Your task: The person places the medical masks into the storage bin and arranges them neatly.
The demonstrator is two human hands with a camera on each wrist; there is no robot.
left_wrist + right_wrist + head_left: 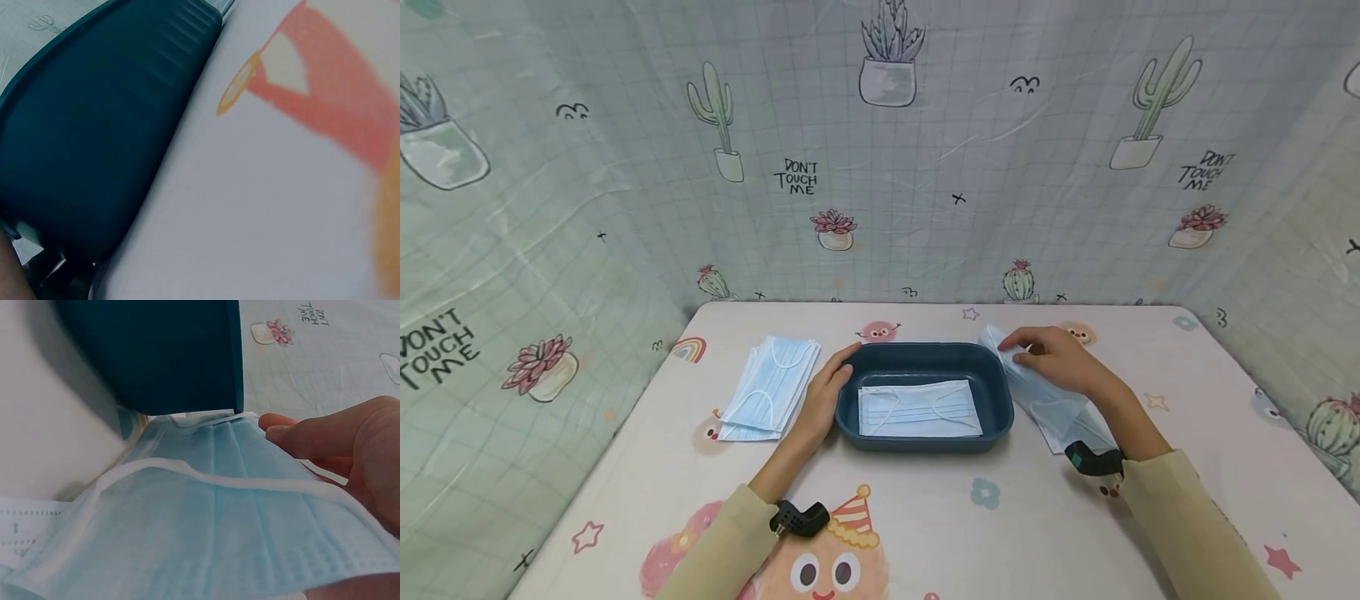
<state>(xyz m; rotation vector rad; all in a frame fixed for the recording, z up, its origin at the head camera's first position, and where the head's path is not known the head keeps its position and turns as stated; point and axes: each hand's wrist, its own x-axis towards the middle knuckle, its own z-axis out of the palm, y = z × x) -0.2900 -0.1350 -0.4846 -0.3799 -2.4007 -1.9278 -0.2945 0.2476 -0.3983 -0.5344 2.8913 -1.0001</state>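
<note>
In the head view a dark blue plastic bin (925, 444) stands mid-table, with blue face masks (920, 408) lying flat inside, ear loops on top. My left hand (822, 396) holds the bin's left end, fingers at the rim; the left wrist view shows the bin's side (94, 137) but not the grip. To the right of the bin, my right hand (1060, 360) pinches a face mask (1037, 396) by its far end. That mask slants up off the table, its ear loop (219, 480) plain in the right wrist view.
A fanned pile of face masks (771, 387) lies left of the bin. Beneath the pinched mask, another mask (31, 525) shows at its lower edge. The table (1037, 533) has a cartoon-print cover, and patterned curtains (955, 242) stand behind and at both sides.
</note>
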